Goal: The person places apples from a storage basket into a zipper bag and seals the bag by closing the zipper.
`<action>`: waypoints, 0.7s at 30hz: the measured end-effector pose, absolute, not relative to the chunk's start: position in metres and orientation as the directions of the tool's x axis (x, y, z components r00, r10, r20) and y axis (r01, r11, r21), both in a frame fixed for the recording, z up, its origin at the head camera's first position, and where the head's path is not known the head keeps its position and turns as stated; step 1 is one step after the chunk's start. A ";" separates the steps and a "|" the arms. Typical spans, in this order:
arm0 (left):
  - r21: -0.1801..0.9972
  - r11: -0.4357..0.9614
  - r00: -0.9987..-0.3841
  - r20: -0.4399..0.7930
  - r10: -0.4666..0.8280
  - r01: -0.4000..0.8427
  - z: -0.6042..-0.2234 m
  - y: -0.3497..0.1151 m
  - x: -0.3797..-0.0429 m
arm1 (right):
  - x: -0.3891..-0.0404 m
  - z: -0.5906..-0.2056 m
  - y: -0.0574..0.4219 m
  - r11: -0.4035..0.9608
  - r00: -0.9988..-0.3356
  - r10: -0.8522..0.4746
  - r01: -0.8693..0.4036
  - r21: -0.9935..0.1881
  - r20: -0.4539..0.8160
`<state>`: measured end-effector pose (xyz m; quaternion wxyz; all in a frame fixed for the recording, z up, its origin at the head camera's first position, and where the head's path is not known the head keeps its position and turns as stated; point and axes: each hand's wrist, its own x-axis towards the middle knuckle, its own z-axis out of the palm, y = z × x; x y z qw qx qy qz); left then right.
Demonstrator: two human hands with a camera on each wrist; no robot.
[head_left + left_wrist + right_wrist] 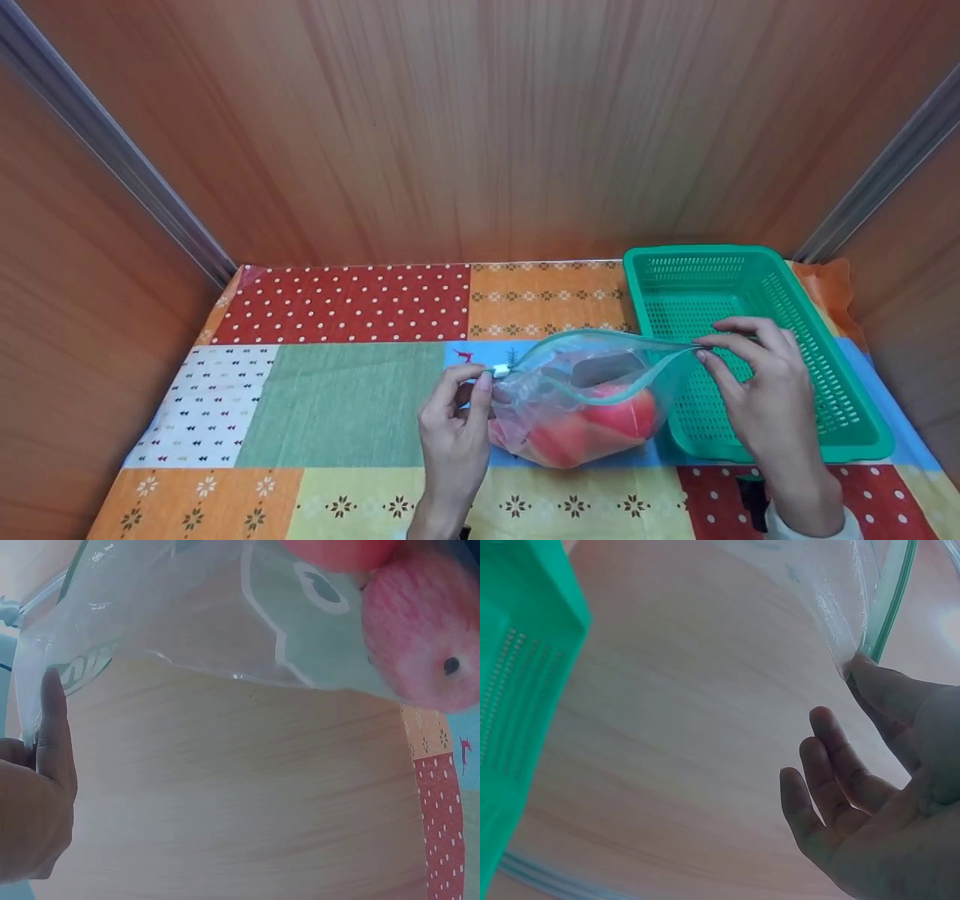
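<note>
A see-through zip bag [517,405] with a green zip strip is stretched between both hands, its mouth gaping. Red apples sit low in it; one apple [420,630] shows its dark dimpled end in the left wrist view. My left hand [454,431] pinches the bag's left corner beside a white slider [501,370]. At the opposite corner my right hand [772,405] pinches the end of the strip between thumb and index finger. Its other fingers spread free in the right wrist view.
A green plastic basket [697,251] with slotted walls stands at the right, partly behind the bag and right hand. Patchwork cloth [337,397] covers the table. Wood-grain panels [525,150] close off the back and both sides.
</note>
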<state>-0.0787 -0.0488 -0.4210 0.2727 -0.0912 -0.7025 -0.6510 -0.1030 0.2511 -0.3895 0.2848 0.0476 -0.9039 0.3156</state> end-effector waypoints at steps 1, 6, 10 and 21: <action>0.867 0.127 -0.834 0.499 -0.236 0.482 -0.421 -0.048 -0.078 | -0.103 -0.391 0.251 0.797 -0.837 0.098 -0.258 -0.546 0.539; 0.897 0.082 -0.850 0.439 -0.290 0.435 -0.423 -0.046 -0.078 | -0.103 -0.395 0.250 0.808 -0.852 0.111 -0.223 -0.546 0.512; 0.928 0.035 -0.874 0.362 -0.324 0.371 -0.423 -0.044 -0.078 | -0.099 -0.393 0.245 0.823 -0.854 0.114 -0.205 -0.530 0.507; 0.947 -0.055 -0.898 0.279 -0.341 0.315 -0.419 -0.040 -0.077 | -0.066 -0.382 0.156 0.781 -0.765 -0.015 -0.411 -0.470 0.643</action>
